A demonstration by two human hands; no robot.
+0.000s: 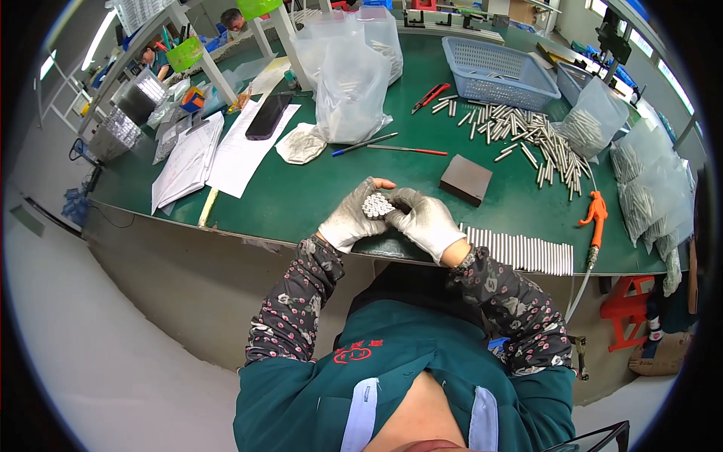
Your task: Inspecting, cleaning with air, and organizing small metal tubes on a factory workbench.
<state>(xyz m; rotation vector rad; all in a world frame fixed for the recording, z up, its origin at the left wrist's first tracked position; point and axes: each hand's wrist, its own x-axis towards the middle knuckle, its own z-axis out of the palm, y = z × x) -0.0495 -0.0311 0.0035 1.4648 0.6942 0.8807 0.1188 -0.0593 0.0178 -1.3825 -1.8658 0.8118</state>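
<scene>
My left hand, in a whitish work glove with bare fingertips, is closed around a bundle of metal pins. The pins' round ends face up in a tight cluster. From the other side my right hand, gloved too, presses its fingers against the bundle; its fingertips are partly hidden. Beside my right wrist, a row of metal pins lies side by side along the table's front edge. A dark rectangular block rests just beyond my right hand.
On the green table are a loose pile of pins, a blue basket, an orange air gun with a hose, and bagged pins. Pens, red-handled pliers, a phone and papers lie farther off.
</scene>
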